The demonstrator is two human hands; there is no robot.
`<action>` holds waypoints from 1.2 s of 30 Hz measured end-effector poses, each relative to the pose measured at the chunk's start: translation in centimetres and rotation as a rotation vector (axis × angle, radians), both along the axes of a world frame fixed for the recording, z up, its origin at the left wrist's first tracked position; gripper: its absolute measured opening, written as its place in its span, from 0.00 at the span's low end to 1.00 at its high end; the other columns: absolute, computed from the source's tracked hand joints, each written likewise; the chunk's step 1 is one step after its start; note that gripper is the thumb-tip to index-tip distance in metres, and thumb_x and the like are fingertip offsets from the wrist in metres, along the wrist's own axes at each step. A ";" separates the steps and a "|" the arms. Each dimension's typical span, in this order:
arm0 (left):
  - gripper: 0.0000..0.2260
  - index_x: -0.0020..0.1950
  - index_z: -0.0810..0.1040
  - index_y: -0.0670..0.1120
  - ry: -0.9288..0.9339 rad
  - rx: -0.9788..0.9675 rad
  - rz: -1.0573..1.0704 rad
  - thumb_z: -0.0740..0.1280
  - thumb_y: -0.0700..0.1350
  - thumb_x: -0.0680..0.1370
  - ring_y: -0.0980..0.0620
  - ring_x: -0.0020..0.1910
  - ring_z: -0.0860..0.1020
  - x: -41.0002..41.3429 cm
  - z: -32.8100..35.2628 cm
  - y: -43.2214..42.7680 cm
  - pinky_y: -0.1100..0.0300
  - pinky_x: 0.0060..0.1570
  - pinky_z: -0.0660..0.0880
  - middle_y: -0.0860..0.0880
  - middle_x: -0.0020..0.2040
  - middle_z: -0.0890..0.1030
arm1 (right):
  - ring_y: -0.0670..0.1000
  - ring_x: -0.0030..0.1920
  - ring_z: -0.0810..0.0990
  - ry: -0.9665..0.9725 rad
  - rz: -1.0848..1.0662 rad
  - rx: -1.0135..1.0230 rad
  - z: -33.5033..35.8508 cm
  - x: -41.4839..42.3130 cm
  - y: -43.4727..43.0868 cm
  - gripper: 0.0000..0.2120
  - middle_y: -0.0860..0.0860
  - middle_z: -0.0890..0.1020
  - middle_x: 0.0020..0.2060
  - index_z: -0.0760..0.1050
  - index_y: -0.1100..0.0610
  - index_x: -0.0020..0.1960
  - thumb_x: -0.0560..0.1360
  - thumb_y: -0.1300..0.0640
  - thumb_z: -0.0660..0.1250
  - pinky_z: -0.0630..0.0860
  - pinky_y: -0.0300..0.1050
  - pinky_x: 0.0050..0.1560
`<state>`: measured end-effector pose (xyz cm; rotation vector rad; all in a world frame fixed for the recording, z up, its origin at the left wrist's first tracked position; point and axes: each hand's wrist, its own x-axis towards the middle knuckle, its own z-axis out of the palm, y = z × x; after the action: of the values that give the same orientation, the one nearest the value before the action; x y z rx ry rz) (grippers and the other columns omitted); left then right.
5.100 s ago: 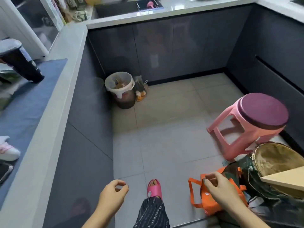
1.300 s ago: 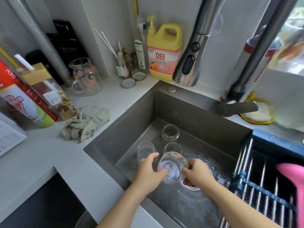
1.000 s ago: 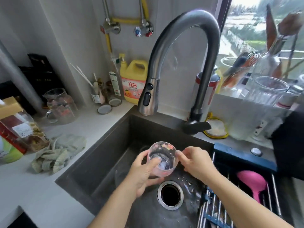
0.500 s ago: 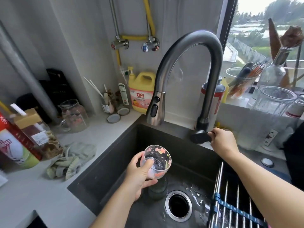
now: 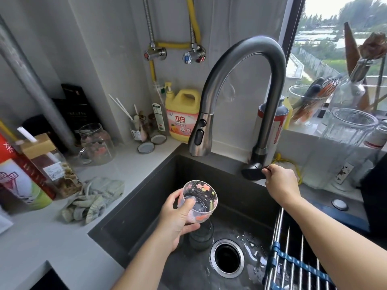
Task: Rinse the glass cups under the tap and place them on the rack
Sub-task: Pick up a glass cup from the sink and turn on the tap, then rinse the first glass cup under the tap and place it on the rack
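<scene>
Left hand (image 5: 178, 218) closed around flower-printed glass cup (image 5: 199, 200), thumb across the near wall, fingers wrapped under and behind; cup held clear above the sink (image 5: 234, 189) basin, below and slightly forward of the tap (image 5: 200, 136) spray head, not touching it. Right hand (image 5: 280, 181) pinched on the dark tap lever (image 5: 252, 173) at the base of the spout. No water visibly running. Cup tilted: long axis leaning up and away from the person toward the rear wall, open rim facing up and toward the spray head, base down in the palm. Further glass cup standing in the basin (image 5: 201, 237) directly beneath the held one, just beside the drain (image 5: 227, 257); count of others in the basin not determinable. Rack (image 5: 293, 258) laid across the right part of the sink, near the right forearm. Judged risks: wet glass held one-handed, so slippage likely once water strikes, with a drop landing on the cup below and possible chipping of both. Lever opened too sharply likely to splash off the tilted rim onto the counter and the cloth (image 5: 92, 200). Mouth appears somewhat offset from the spray head, so stream liable to hit the outer wall rather than the inside unless repositioned. Transfer to the rack requires crossing over the drain; loss of grip there again a breakage hazard.
</scene>
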<state>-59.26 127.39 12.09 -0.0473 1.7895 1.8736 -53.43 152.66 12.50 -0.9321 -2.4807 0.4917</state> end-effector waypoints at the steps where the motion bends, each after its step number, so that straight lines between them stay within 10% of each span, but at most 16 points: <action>1: 0.12 0.53 0.73 0.57 -0.001 -0.001 0.001 0.68 0.42 0.74 0.41 0.49 0.82 0.0 0.0 0.0 0.55 0.33 0.81 0.43 0.59 0.78 | 0.65 0.43 0.79 0.006 -0.002 0.005 -0.1 0.0 0.0 0.13 0.65 0.83 0.42 0.77 0.67 0.47 0.77 0.58 0.60 0.70 0.49 0.39; 21: 0.14 0.55 0.72 0.56 -0.001 -0.036 0.038 0.69 0.43 0.74 0.42 0.49 0.82 -0.1 -0.3 -0.1 0.54 0.33 0.82 0.44 0.58 0.78 | 0.64 0.46 0.78 -0.027 -0.007 -0.038 0.1 0.1 -0.7 0.13 0.64 0.82 0.46 0.76 0.66 0.51 0.78 0.57 0.59 0.68 0.46 0.40; 25: 0.12 0.53 0.72 0.57 0.023 -0.042 0.051 0.68 0.44 0.74 0.42 0.48 0.82 -0.9 0.2 0.1 0.55 0.32 0.81 0.44 0.57 0.78 | 0.64 0.62 0.71 -0.023 -0.044 0.011 1.0 0.5 -2.5 0.23 0.64 0.74 0.63 0.63 0.63 0.68 0.76 0.56 0.62 0.71 0.56 0.60; 29: 0.13 0.56 0.72 0.57 0.076 -0.071 0.046 0.67 0.44 0.75 0.43 0.50 0.81 -2.0 0.9 0.3 0.54 0.34 0.81 0.45 0.59 0.77 | 0.60 0.62 0.75 0.207 0.455 0.157 1.6 1.2 -8.1 0.22 0.59 0.79 0.59 0.72 0.61 0.62 0.68 0.64 0.67 0.69 0.53 0.65; 32: 0.15 0.61 0.71 0.59 0.134 -0.107 0.016 0.66 0.45 0.76 0.46 0.51 0.80 -2.5 1.5 0.3 0.55 0.36 0.81 0.48 0.63 0.76 | 0.51 0.70 0.67 -0.018 0.859 0.093 0.4 1.3 -12.2 0.21 0.50 0.76 0.64 0.68 0.53 0.66 0.73 0.59 0.61 0.55 0.46 0.69; 36: 0.22 0.64 0.67 0.61 0.168 -0.134 0.000 0.69 0.51 0.73 0.48 0.55 0.79 -2.4 1.8 0.2 0.55 0.41 0.80 0.49 0.65 0.74 | 0.48 0.73 0.61 -0.257 0.811 0.182 -0.3 -1.2 -11.8 0.16 0.49 0.73 0.66 0.69 0.51 0.64 0.77 0.56 0.59 0.50 0.51 0.73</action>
<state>-61.64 127.57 13.94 0.0629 2.0273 1.8010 -54.65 140.88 12.20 0.1340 -3.0157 0.3872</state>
